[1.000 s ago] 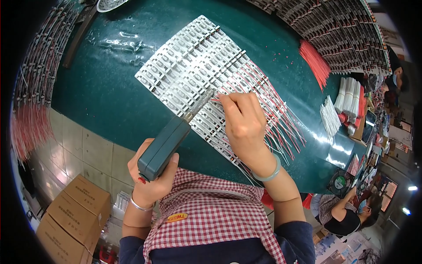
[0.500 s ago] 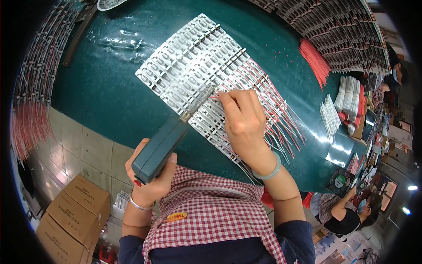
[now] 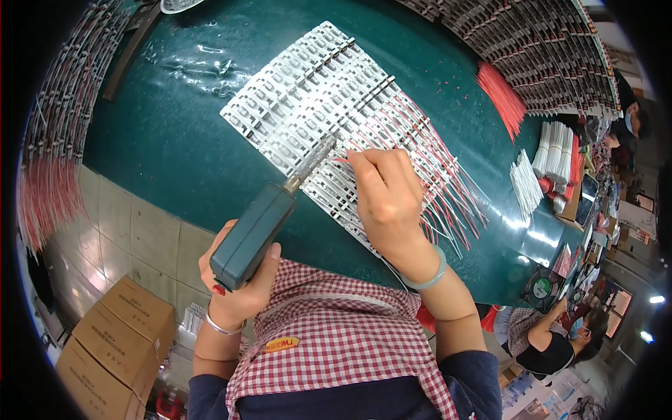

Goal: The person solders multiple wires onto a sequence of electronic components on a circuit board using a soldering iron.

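Observation:
My left hand (image 3: 246,297) is wrapped round the dark green body of a soldering gun (image 3: 253,234). The gun's metal tip points up and right, over a panel of white circuit boards (image 3: 297,94) lying on the green table. Close to that tip, my right hand (image 3: 389,197) pinches a thin red wire (image 3: 341,160) between thumb and fingertips; the short wire end pokes out to the left. Rows of red and white wires (image 3: 448,175) trail off the panel's right part, some hidden under my right hand and wrist.
Bundles of red wires (image 3: 502,98) and white wires (image 3: 553,150) lie at the right. Stacked wired boards (image 3: 539,49) stand at the far right, others (image 3: 63,112) at the left. A bowl (image 3: 180,4) sits at the back. Cardboard boxes (image 3: 115,336) rest on the floor; a co-worker (image 3: 553,336) sits at right.
The panel has shifted slightly to the right. The soldering gun's tip has drawn a little left, and my right hand with the red wire has come slightly nearer to me.

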{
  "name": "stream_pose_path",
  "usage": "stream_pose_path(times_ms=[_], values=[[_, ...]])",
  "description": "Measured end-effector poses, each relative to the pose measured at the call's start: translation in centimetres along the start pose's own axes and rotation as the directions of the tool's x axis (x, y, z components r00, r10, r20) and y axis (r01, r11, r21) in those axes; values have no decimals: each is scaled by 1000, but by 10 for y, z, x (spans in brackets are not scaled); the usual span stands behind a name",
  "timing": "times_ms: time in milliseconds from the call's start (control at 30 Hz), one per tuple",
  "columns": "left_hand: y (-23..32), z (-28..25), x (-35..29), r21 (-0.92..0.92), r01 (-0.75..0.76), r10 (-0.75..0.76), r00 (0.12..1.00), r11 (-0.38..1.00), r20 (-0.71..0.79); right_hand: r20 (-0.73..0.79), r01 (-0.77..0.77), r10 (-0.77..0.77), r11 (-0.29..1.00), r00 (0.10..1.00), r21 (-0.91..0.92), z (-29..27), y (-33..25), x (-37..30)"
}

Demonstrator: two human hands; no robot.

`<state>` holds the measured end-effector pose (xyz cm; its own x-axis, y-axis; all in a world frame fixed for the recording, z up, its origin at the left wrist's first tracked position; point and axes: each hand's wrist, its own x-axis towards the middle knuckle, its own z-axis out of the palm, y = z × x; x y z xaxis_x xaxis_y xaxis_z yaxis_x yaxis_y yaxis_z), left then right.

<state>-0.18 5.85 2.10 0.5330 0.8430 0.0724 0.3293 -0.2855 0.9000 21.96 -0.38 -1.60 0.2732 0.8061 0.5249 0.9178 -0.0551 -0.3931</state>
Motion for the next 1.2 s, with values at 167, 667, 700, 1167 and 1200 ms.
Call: stream_pose_path(times_ms=[167, 667, 700, 1167, 1200], values=[[0, 0, -1, -14, 18, -18, 1000, 1000, 7, 10, 15, -15, 1000, 1000, 4, 5, 1, -2], [-2, -1, 2, 6, -4, 4, 998, 1000, 62, 53, 36, -34, 999, 998, -33, 9, 2, -3], [-2, -1, 2, 10, 4, -5, 998, 1000, 64, 53, 36, -34, 999, 998, -34, 9, 2, -2], [-8, -4, -10, 24, -6, 6, 1000, 1000, -13, 31, 47, -46, 998, 998, -32, 9, 2, -2], [-8, -4, -10, 11, -1, 1, 1000, 1000, -16, 32, 47, -46, 998, 998, -33, 8, 2, -3]])
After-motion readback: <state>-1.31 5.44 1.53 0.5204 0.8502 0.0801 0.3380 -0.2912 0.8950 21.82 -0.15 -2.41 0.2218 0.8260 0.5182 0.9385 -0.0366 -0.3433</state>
